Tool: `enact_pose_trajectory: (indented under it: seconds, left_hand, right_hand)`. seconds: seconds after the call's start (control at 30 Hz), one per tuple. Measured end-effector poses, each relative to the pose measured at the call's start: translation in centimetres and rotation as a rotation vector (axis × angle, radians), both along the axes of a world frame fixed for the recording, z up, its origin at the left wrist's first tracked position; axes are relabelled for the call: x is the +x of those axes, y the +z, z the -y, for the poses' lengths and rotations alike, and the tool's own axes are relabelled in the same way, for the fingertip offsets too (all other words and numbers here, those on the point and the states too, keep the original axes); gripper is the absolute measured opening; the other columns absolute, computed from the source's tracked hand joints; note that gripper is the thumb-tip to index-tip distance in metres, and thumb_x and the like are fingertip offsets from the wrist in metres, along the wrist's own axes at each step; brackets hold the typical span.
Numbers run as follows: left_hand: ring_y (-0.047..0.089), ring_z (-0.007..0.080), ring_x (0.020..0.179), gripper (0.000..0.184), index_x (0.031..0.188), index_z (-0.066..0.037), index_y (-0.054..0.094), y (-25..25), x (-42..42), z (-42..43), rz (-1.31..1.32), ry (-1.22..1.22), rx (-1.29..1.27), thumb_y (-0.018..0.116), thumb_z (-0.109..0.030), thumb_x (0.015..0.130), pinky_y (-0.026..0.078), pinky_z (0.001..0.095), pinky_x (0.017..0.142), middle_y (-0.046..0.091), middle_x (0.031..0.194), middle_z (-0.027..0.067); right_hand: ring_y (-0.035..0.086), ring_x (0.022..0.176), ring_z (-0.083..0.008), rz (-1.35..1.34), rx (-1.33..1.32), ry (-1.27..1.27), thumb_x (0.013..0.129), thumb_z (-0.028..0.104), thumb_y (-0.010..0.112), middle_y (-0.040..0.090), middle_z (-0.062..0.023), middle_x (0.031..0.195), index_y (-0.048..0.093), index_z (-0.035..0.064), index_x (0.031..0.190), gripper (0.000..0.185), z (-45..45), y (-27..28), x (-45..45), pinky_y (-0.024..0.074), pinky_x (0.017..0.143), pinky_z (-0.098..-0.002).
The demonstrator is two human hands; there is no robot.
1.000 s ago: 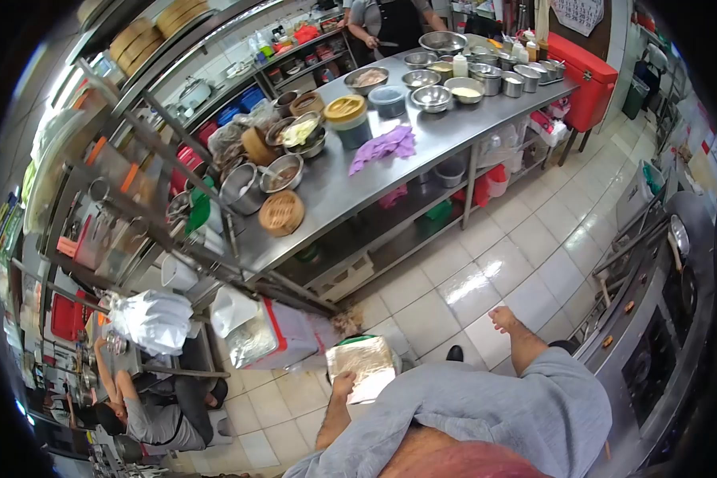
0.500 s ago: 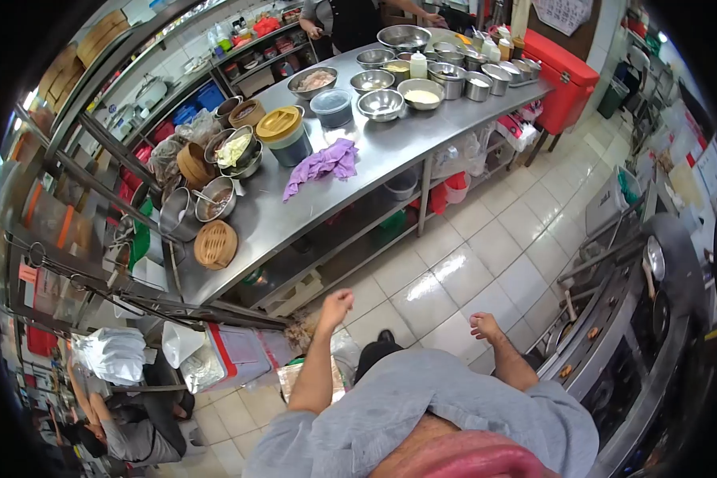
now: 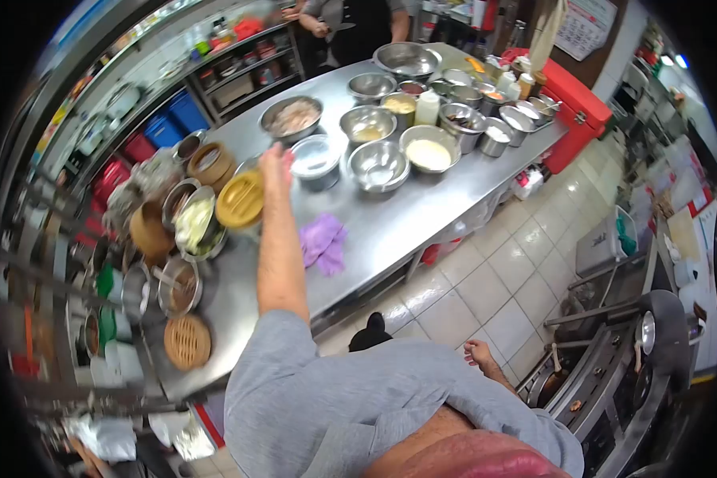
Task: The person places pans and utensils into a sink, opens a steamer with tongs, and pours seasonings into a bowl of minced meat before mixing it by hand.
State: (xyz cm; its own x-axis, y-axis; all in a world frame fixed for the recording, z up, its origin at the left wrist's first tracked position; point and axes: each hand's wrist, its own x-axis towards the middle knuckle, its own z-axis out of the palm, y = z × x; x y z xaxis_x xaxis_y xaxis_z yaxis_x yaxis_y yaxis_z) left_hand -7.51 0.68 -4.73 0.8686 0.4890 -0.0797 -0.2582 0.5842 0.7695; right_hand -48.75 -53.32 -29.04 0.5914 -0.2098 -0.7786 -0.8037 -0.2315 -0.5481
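Note:
My left arm reaches over the steel table, and my left hand point(image 3: 276, 166) is between a yellow-lidded container point(image 3: 240, 199) and a tub with a clear lid point(image 3: 316, 157). Its fingers point away from me and are blurred, so their grip is unclear. Just beyond it stands a steel bowl of pale raw meat point(image 3: 292, 117). A purple cloth point(image 3: 323, 243) lies to the right of my forearm. Low at my right side, my right hand point(image 3: 476, 351) hangs over the tiled floor with its fingers loosely curled, away from any object.
More steel bowls point(image 3: 378, 166) and squeeze bottles point(image 3: 427, 107) crowd the table's far side. A bamboo lid point(image 3: 187, 342) lies at the near left. Co-workers point(image 3: 358, 28) stand behind the table. A stove point(image 3: 597, 382) is at the right, a red cooler point(image 3: 577, 119) at the back.
My body has come closer to the table. My left hand has moved from above the floor to over the tabletop, beside the yellow lid. My right hand stays low.

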Motion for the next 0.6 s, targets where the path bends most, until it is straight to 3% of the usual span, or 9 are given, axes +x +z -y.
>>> enact_pose_trajectory:
  seconds: [0.07,0.13,0.2,0.3,0.37,0.4,0.53,0.6]
  left_hand:
    - [0.052,0.0309,0.094,0.052,0.117,0.003,0.040,-1.0,6.8,-2.9,-0.215,0.106,-0.085,0.065,-0.018,0.076,0.047,0.0428,0.081,0.045,0.114,0.0193]
    - [0.044,0.0353,0.108,0.060,0.119,0.002,0.043,-1.2,10.2,-4.0,-0.307,0.160,0.017,0.069,-0.021,0.070,0.039,0.0492,0.087,0.043,0.120,0.0208]
    - [0.044,0.0362,0.106,0.058,0.116,0.002,0.046,-2.2,13.2,-5.4,-0.450,0.190,0.107,0.069,-0.021,0.068,0.040,0.0512,0.084,0.042,0.122,0.0202]
    - [0.045,0.0376,0.095,0.046,0.116,-0.003,0.044,-4.4,15.8,-7.3,-0.531,0.111,0.171,0.059,-0.017,0.075,0.046,0.0545,0.077,0.038,0.120,0.0222]
    - [0.040,0.0411,0.103,0.043,0.118,-0.002,0.038,-7.2,17.9,-9.6,-0.487,-0.044,-0.005,0.050,-0.009,0.077,0.048,0.0589,0.074,0.031,0.122,0.0224]
    - [0.028,0.0409,0.119,0.050,0.123,0.000,0.034,-6.7,17.8,-9.5,-0.458,-0.065,-0.175,0.046,-0.004,0.075,0.039,0.0627,0.087,0.025,0.129,0.0245]
    - [0.035,0.0434,0.114,0.048,0.122,0.003,0.033,-6.9,17.9,-9.5,-0.425,-0.118,-0.159,0.043,-0.002,0.075,0.041,0.0637,0.085,0.030,0.125,0.0262]
    - [0.041,0.0460,0.107,0.048,0.121,0.005,0.033,-6.8,17.7,-8.0,-0.391,-0.134,0.027,0.040,0.002,0.074,0.043,0.0655,0.080,0.037,0.120,0.0273]
  right_hand:
    - [0.058,0.056,-0.0151,-0.004,-0.029,-0.092,0.082,0.020,0.053,0.059,-0.0048,0.077,0.056,0.0085,0.105,0.026,1.9,1.1,1.5,0.0451,0.045,-0.0306]
    - [0.059,0.056,-0.0154,-0.007,-0.045,-0.175,0.082,0.020,0.052,0.059,-0.0051,0.077,0.056,0.0085,0.105,0.026,3.7,1.8,2.9,0.0455,0.046,-0.0309]
    - [0.059,0.056,-0.0159,0.063,-0.061,-0.423,0.082,0.020,0.052,0.059,-0.0059,0.079,0.055,0.0084,0.106,0.027,5.6,2.0,4.0,0.0460,0.046,-0.0311]
    - [0.058,0.055,-0.0167,0.056,-0.106,-0.486,0.082,0.021,0.051,0.060,-0.0066,0.080,0.055,0.0082,0.107,0.028,7.5,2.0,5.1,0.0459,0.046,-0.0313]
    - [0.058,0.055,-0.0169,0.087,-0.079,-0.539,0.082,0.019,0.050,0.059,-0.0059,0.079,0.055,0.0083,0.106,0.027,9.2,2.4,6.7,0.0455,0.045,-0.0312]
    - [0.058,0.055,-0.0171,0.117,-0.049,-0.576,0.082,0.017,0.050,0.058,-0.0053,0.077,0.054,0.0083,0.105,0.026,10.0,2.5,7.5,0.0451,0.045,-0.0312]
    - [0.055,0.051,-0.0162,0.269,0.030,-0.711,0.083,0.012,0.046,0.055,-0.0032,0.072,0.053,0.0092,0.102,0.020,14.0,3.6,12.7,0.0407,0.039,-0.0256]
    - [0.054,0.051,-0.0147,0.408,-0.010,-0.761,0.085,0.012,0.046,0.054,-0.0026,0.070,0.052,0.0083,0.099,0.017,18.3,3.1,17.7,0.0387,0.037,-0.0238]
